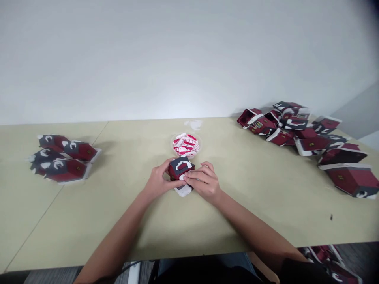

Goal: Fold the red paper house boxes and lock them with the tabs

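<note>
Wall [148, 59]: pale and plain, across the upper half of the frame.
Table [118, 225]: yellowish, from the middle of the frame down to near its bottom, a thin seam slanting across its left part.
Left group [72, 167]: a few small maroon houses with dark roofs and white trim, tipped over and close together, left of the frame, well apart from the hands.
Right pile [310, 144]: many more such houses, jumbled and leaning on one another, from the upper right of the table to the frame's right edge; some show open undersides.
Bowl [200, 146]: clear and round, filled with red-and-white pieces [186, 148], near the centre — just above the held house; whether the two touch, I cannot tell.
White patch [194, 125]: at the table's far edge, above the bowl.
Dark speck [331, 217]: lower right of the table.
Held house [178, 163]: centre of the frame, tilted between both hands, its white base [183, 191] toward the bottom.
Left hand [158, 181]: thumb and fingers parted around the house's left side, gripping it.
Right hand [206, 182]: fingers bent, tips at a small white part [181, 177] on the house — pinching or only pressing, I cannot tell.
</note>
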Action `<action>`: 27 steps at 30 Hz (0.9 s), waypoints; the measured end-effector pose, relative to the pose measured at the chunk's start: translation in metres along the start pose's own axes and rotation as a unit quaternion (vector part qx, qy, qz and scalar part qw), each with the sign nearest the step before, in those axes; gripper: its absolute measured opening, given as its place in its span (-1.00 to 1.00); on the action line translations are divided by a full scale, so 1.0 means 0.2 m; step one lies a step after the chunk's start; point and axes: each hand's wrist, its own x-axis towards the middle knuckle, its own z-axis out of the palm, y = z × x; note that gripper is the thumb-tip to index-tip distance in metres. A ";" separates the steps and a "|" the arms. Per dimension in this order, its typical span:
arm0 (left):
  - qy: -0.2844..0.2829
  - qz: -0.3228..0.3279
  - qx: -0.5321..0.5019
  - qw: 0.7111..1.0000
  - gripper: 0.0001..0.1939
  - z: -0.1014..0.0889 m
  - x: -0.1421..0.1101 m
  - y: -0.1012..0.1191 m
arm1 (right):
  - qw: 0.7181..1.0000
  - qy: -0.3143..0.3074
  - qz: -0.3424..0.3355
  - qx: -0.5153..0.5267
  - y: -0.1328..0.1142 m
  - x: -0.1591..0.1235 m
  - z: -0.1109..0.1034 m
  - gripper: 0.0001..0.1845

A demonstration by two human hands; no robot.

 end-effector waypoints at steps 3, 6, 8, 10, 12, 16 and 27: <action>0.002 0.000 0.006 1.000 -0.31 0.00 0.00 0.02 | 1.000 0.004 0.011 0.028 0.02 0.00 0.01 -0.83; 0.000 -0.001 0.013 1.000 -0.31 0.00 0.00 0.03 | 0.999 -0.004 0.001 0.040 0.04 0.01 0.01 -0.84; -0.003 0.002 0.018 1.000 -0.31 -0.01 0.00 0.04 | 0.999 -0.016 -0.002 0.033 0.04 0.00 0.01 -0.84; -0.004 0.009 0.020 1.000 -0.32 -0.01 0.00 0.04 | 0.999 -0.028 -0.001 0.020 0.04 0.00 0.01 -0.83; -0.003 0.017 0.021 1.000 -0.33 -0.01 0.00 0.05 | 1.000 -0.028 0.003 0.012 0.03 0.00 0.00 -0.83; 0.002 0.030 0.026 0.999 -0.36 0.00 -0.01 0.06 | 1.000 -0.001 -0.004 0.008 0.02 0.01 -0.01 -0.83; 0.059 0.105 0.134 0.984 -0.31 0.03 -0.03 0.05 | 0.999 -0.011 -0.048 0.004 0.01 -0.02 -0.03 -0.74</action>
